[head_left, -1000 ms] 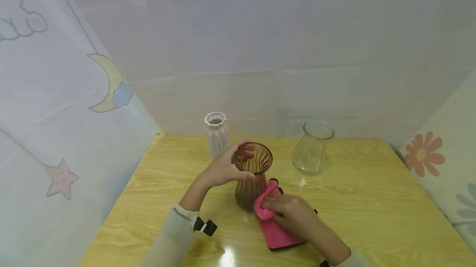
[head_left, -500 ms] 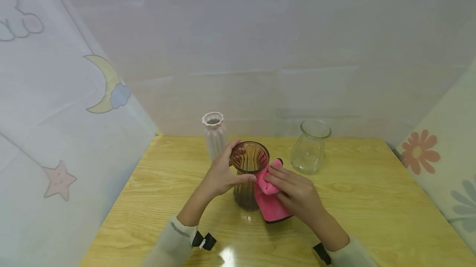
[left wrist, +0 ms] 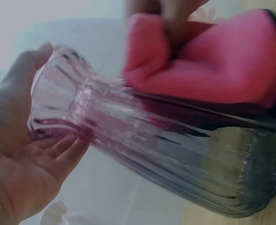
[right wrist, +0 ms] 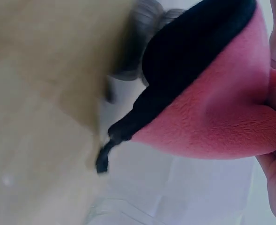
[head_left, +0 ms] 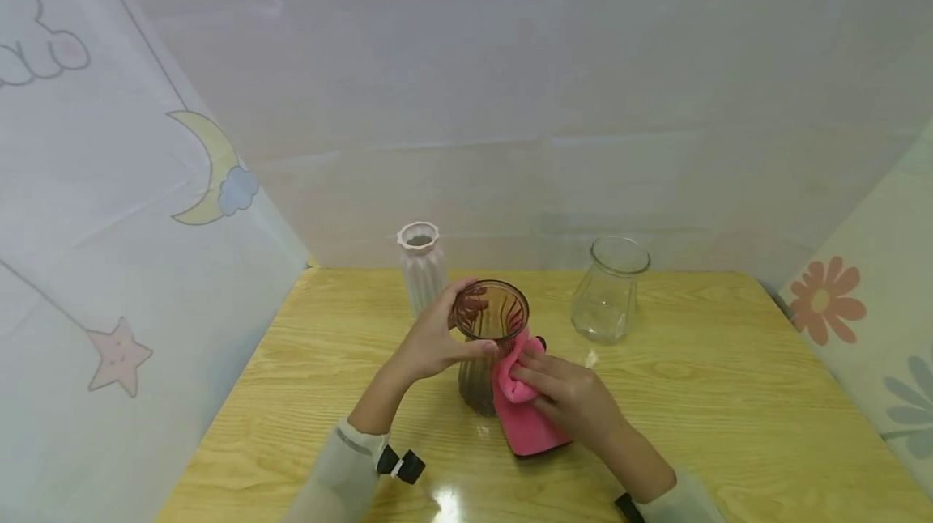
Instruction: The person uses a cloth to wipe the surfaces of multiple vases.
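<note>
- Brown-tinted ribbed glass forms the tall vase [head_left: 478, 381] near the table's middle; cloth covers its 4 o'clock side, and whether its base touches the table [head_left: 729, 393] is hard to tell.
- Left hand [head_left: 433, 341], at the vase's 9 o'clock, grips it just below the flared rim, thumb on the near side; the far-side fingers show partly through tinted glass.
- Right hand [head_left: 579, 406], at 4 o'clock, holds the bunched pink cloth [head_left: 528, 426] against the vase; in the left wrist view its fingers vanish into a fold and run off at 12 o'clock, blurred.
- Black edging [right wrist: 189, 51] borders the cloth in the right wrist view, hiding most of whatever grey ribbed shape lies behind it.
- White fluted vase [head_left: 425, 272] stands between 10 and 11 o'clock from the brown one, its foot behind the left hand.
- Clear glass vase [head_left: 605, 304] stands at 2 o'clock, its outline faint.
- Pale sleeves [head_left: 335, 466] are cut off toward 5 and 7 o'clock.
</note>
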